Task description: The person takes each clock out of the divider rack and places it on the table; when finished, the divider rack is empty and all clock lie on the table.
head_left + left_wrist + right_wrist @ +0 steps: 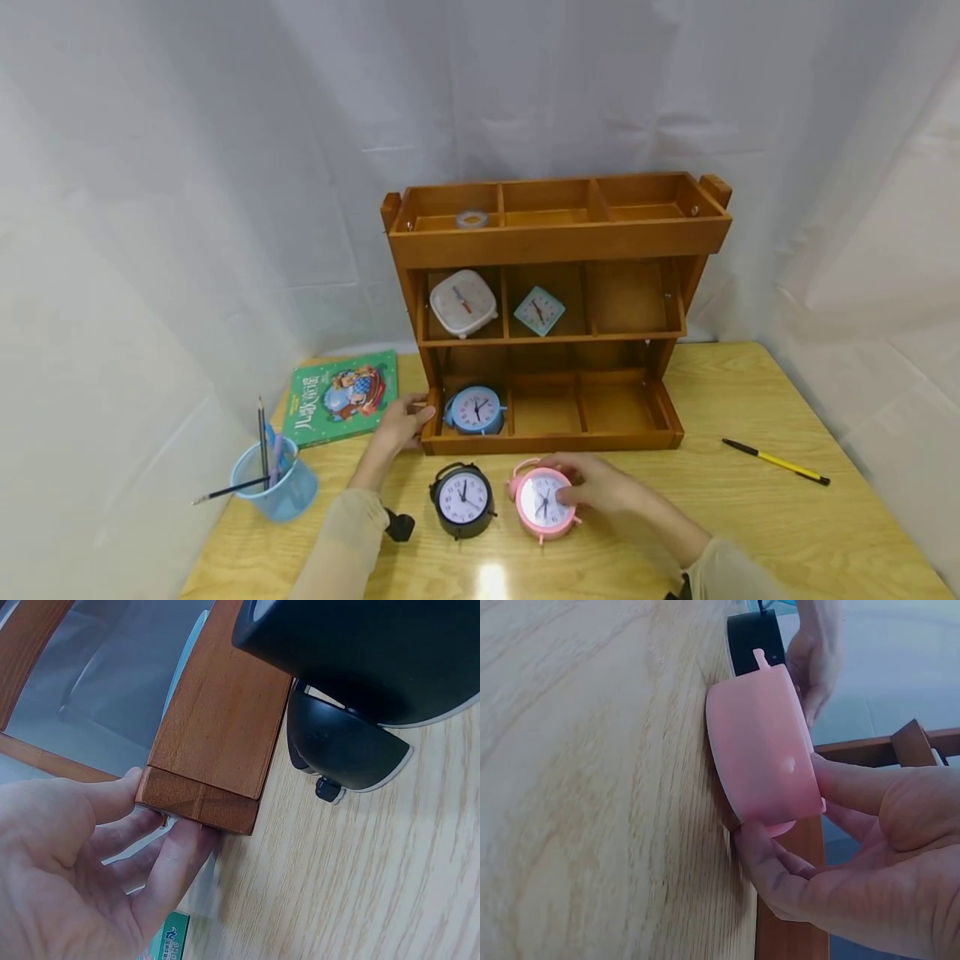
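three clocks [476, 410] racked, black clock [462, 500] and pink clock [538, 504] still out; left hand [401, 423] grips rack [558, 242], right hand [596, 483] pinches pink clock.

Your head camera looks forward and down; close-up wrist cameras face your left hand [64, 862] and right hand [889, 889], all three sharing the wooden shelf [558, 243].

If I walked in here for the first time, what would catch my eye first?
Probably the big brown wooden shelf at the back of the table, with the left hand gripping its lower left corner. Next comes the bright pink alarm clock, held by the right hand in front of the shelf, with a black alarm clock just left of it.
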Available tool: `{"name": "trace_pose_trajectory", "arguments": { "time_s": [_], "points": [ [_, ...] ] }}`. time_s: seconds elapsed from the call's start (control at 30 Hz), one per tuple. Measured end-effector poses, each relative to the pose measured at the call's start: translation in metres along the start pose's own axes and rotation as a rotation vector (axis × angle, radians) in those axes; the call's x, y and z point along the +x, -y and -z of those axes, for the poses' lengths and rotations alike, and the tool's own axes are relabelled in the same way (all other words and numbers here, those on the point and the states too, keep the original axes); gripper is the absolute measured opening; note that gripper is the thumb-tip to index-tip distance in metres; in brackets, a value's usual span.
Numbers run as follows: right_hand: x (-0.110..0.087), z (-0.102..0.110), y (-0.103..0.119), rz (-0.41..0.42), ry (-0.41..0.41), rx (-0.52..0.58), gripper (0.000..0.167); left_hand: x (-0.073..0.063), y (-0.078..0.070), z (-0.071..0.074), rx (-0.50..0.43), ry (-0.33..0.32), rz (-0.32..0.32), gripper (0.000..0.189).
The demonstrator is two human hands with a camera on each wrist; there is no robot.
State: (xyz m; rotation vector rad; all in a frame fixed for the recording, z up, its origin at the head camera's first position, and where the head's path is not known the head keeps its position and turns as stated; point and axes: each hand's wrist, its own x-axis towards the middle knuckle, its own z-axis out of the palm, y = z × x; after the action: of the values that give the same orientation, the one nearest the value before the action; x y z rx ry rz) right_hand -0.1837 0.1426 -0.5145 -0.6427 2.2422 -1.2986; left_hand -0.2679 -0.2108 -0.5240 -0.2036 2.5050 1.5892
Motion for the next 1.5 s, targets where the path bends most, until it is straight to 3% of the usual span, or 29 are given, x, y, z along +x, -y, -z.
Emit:
{"name": "trace_pose_trajectory", "arguments": {
  "time_s": [0.23, 0.4, 0.57, 0.67, 0.83, 0.93, 1.17, 1.5],
  "points": [
    [-0.002, -0.003, 0.000, 0.023, -0.046, -0.032, 0.041, -0.001, -0.003, -0.001, -0.013, 0.000, 0.000, 0.048],
    [-0.004, -0.005, 0.001, -0.007, -0.091, -0.049, 0.037, -0.001, -0.002, -0.001, -0.022, 0.003, 0.006, 0.048],
    [-0.003, -0.002, 0.005, 0.028, -0.183, -0.127, 0.035, -0.001, -0.001, -0.001, -0.027, 0.008, 0.009, 0.048],
    [0.000, 0.002, 0.010, 0.121, -0.271, -0.283, 0.035, -0.001, -0.002, -0.001, -0.019, 0.003, 0.000, 0.048],
    [0.009, 0.009, 0.012, 0.252, -0.389, -0.651, 0.041, -0.002, -0.003, 0.000, -0.008, 0.001, -0.004, 0.048],
    [0.018, 0.013, 0.013, 0.291, -0.363, -0.767, 0.048, -0.002, -0.003, 0.000, 0.005, 0.002, -0.004, 0.049],
    [0.048, 0.015, 0.028, 0.270, -0.197, -0.974, 0.075, -0.001, -0.002, 0.001, -0.015, -0.011, 0.003, 0.047],
    [0.081, 0.011, 0.051, 0.218, -0.106, -1.059, 0.084, -0.001, -0.002, -0.001, -0.009, -0.003, 0.005, 0.048]
  ]
}}
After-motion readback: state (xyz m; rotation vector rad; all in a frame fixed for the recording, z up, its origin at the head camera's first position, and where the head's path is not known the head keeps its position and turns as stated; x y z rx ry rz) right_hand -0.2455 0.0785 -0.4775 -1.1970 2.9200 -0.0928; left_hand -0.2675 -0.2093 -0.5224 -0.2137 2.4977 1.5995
